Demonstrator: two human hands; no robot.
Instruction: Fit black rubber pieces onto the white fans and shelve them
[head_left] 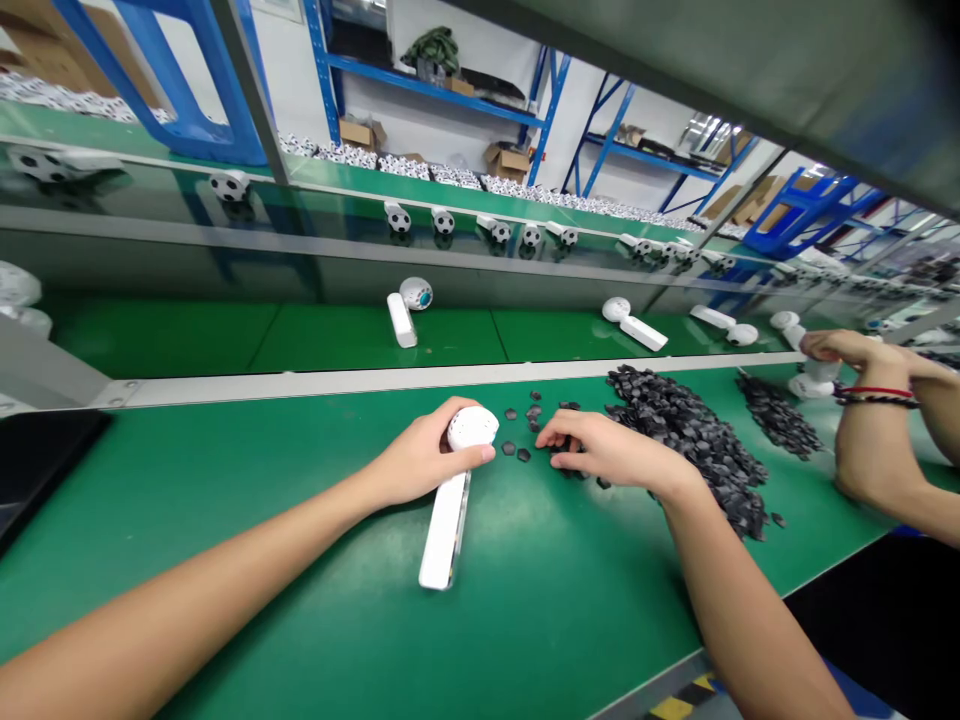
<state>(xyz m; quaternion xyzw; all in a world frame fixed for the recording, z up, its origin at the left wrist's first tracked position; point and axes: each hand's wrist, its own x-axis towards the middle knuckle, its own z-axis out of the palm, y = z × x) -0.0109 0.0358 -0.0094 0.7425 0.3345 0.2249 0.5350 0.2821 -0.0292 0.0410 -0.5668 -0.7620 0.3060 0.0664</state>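
My left hand (431, 450) is closed around the round white head of a device (474, 428) whose long flat white handle (444, 535) slants down toward me over the green table. My right hand (592, 445) is bent over some small black pentagon pieces, thumb and fingers curled close to the table top. Whether a piece sits between those fingertips I cannot make out. Several loose black pieces (509, 448) lie between the two hands. Just beyond my right hand spreads a large pile of black pieces (682, 440).
Behind the table runs a green conveyor (330, 335) carrying white ball-headed devices (401, 320). Above it a ledge holds several soccer-ball-patterned ones (442, 220). At right, a co-worker's arm (874, 420) reaches over a smaller black pile (780, 412). A dark flat object (45, 460) lies at left.
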